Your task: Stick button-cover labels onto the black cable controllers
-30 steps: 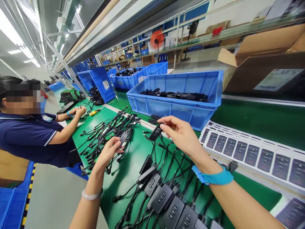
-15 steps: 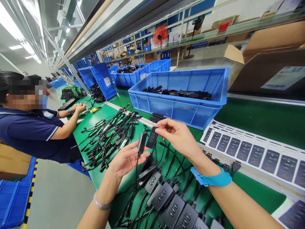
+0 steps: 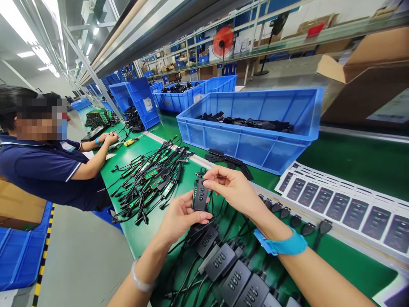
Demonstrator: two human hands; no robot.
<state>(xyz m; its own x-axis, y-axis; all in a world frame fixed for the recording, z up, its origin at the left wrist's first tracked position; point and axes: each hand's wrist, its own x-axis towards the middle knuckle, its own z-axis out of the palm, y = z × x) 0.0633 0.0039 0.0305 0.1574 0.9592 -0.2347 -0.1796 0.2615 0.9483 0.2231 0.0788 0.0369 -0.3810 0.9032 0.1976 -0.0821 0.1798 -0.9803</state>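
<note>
My left hand (image 3: 182,217) and my right hand (image 3: 233,189) meet over a green work mat (image 3: 179,238). Both hold a black button controller housing (image 3: 200,195) upright between them. Its cord runs down past my left palm. Right fingertips pinch its upper edge, and left fingers support it from below. A pale bangle circles my left wrist, and a blue strap (image 3: 281,244) circles my right. Below my hands lies a row of similar black controllers (image 3: 234,281) with tangled cords. Left of them is a heap of cables with green circuit boards (image 3: 150,183).
A blue crate (image 3: 249,132) of black parts stands beyond my hands, with loose black pieces (image 3: 228,160) beside it. Printed label sheets (image 3: 341,209) lie right. A co-worker (image 3: 44,162) sits left, hands (image 3: 110,138) near a yellow tool (image 3: 131,142). More blue crates (image 3: 179,98) stand behind.
The two black pieces, held apart in my two hands before, are now together as one housing. My left hand has closed around it, and the view has shifted slightly.
</note>
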